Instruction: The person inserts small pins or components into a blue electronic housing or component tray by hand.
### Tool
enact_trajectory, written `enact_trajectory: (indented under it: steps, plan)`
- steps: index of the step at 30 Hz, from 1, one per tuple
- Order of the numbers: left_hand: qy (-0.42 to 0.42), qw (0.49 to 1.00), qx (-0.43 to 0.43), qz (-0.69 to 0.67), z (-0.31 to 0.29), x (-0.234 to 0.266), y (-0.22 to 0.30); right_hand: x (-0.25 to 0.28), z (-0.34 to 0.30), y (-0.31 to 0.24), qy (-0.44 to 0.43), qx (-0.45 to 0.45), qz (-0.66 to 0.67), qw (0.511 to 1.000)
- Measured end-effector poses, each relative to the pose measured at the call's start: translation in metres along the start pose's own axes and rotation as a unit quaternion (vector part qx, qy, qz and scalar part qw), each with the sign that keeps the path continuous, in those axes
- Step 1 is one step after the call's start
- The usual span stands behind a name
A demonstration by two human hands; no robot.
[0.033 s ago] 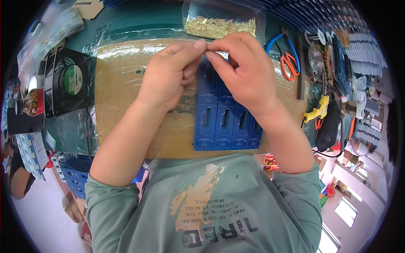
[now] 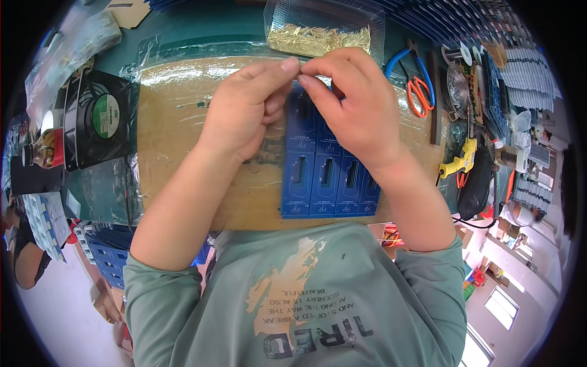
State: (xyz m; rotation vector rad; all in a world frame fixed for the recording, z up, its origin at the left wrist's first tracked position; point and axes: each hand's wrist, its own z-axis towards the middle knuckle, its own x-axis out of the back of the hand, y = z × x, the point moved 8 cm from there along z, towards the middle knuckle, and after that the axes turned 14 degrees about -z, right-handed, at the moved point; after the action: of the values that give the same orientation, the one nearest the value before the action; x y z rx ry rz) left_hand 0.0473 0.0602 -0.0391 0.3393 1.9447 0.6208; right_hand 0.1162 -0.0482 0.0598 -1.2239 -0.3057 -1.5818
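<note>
Filling the centre of the head view, two bare hands are brought in close, tips almost together! The left hand (image 2: pixel 247 104) is drawn narrow, thumb laid along the curled forefinger; the right hand (image 2: pixel 361 101) is narrowed too, its thumb and forefinger aimed at the left's. Is anything pinched there? That cannot be told, so tiny is the spot. Nearer the body, blue circuit boards (image 2: pixel 331 199) are lined up edge to edge on the brown work mat (image 2: pixel 174 116), the far row partly covered by the right hand. Beyond the fingertips, gold pins (image 2: pixel 321 40) are heaped in a clear plastic tray (image 2: pixel 330 12). Over to the right, pliers (image 2: pixel 425 70) with blue and orange handles are laid down, a dark bar (image 2: pixel 435 98) is set just beside them, and a yellow gun-shaped tool (image 2: pixel 463 160) is placed farther out. On the left, a black cooling fan (image 2: pixel 101 116) is stood beside the mat.
</note>
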Motion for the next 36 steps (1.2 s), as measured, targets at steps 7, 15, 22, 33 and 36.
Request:
enact_trajectory:
  steps: [7,15,22,33,36]
  plan:
    - [-0.008,1.0,0.002,0.015,-0.002,-0.004,-0.002,0.002,-0.005,0.003,0.008,-0.029,0.059,0.998]
    - [0.033,0.998,-0.051,0.024,-0.003,-0.001,0.009,-0.01,-0.038,0.016,-0.276,-0.138,0.084,0.947]
    - [0.01,0.952,-0.003,0.306,-0.009,-0.016,0.007,-0.015,-0.06,0.005,-0.295,-0.074,0.068,0.95]
    - [0.001,0.92,-0.037,0.39,-0.009,-0.016,0.005,-0.015,-0.066,-0.002,-0.3,-0.079,0.061,0.949]
    - [0.009,0.917,-0.032,0.398,-0.009,-0.016,0.007,-0.017,-0.067,-0.001,-0.294,-0.068,0.05,0.952]
